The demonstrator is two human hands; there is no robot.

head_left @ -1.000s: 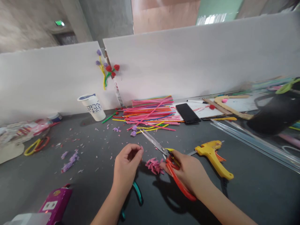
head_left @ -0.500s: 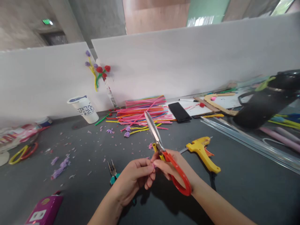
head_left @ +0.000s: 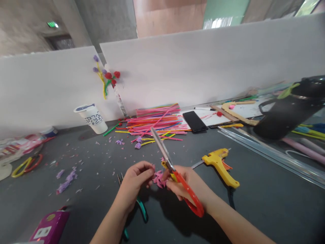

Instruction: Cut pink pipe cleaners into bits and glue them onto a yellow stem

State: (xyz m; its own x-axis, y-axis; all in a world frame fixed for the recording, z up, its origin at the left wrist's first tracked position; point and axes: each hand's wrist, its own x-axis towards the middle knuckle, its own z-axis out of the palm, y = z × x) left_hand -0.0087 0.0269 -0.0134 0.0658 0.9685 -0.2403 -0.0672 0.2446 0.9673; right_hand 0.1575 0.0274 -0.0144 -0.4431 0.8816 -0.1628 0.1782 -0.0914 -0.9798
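My right hand (head_left: 189,184) grips red-and-yellow-handled scissors (head_left: 177,176), blades closed and pointing up and away to the left. Its fingertips also touch a small pink fuzzy flower piece (head_left: 158,178) held between both hands. My left hand (head_left: 135,181) pinches the left side of that pink piece with thumb and fingers curled. Both hands hover just above the dark grey table (head_left: 254,210). Teal-handled pliers (head_left: 141,208) lie on the table under my left wrist.
A yellow glue gun (head_left: 220,164) lies right of my hands. A pile of coloured pipe cleaners (head_left: 157,123), a black phone (head_left: 195,121) and a white cup (head_left: 91,118) sit near the white partition. Purple scraps (head_left: 66,178), a magenta box (head_left: 49,228) and a black bag (head_left: 289,113) are around.
The pink piece went from lying on the table to being held between both hands. The scissors swung upright, then tilted back leftward. My hands drew together, then eased slightly apart.
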